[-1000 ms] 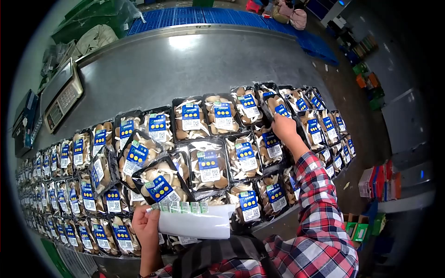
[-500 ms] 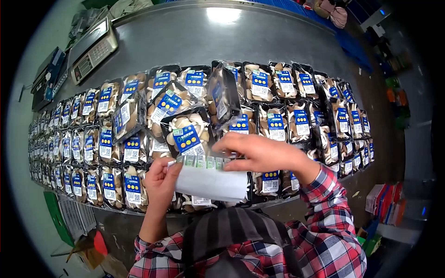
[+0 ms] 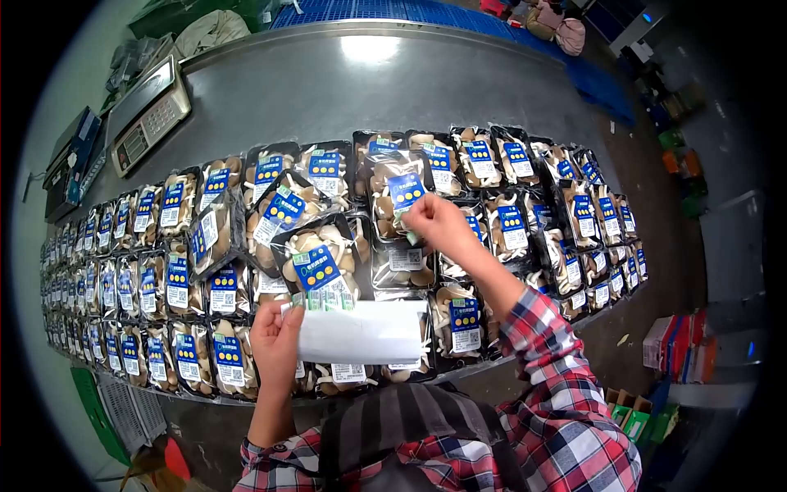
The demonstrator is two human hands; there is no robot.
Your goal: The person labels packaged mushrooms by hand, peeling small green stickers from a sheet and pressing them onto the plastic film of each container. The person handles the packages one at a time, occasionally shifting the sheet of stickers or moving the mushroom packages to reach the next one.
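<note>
**Right hand at a mushroom tray, label sheet in the left**

A film-wrapped black plastic tray of brown mushrooms [image 3: 385,172], with a blue-and-white label on top, lies over neighbouring packs near the middle of the spread. The right hand [image 3: 434,220] is at its lower edge, fingers closed on a small green-and-white sticker [image 3: 411,236]. The left hand [image 3: 275,340] pinches the left end of a white paper sheet [image 3: 365,334], whose upper edge carries a row of green-and-white stickers [image 3: 325,301]. Around them, rows of similar mushroom packs [image 3: 178,279] cover the near part of a shiny grey metal tabletop [image 3: 311,94]. A grey-and-white electronic scale [image 3: 152,123] stands at the far left; beyond the far edge are blue plastic pallets [image 3: 352,10].
</note>
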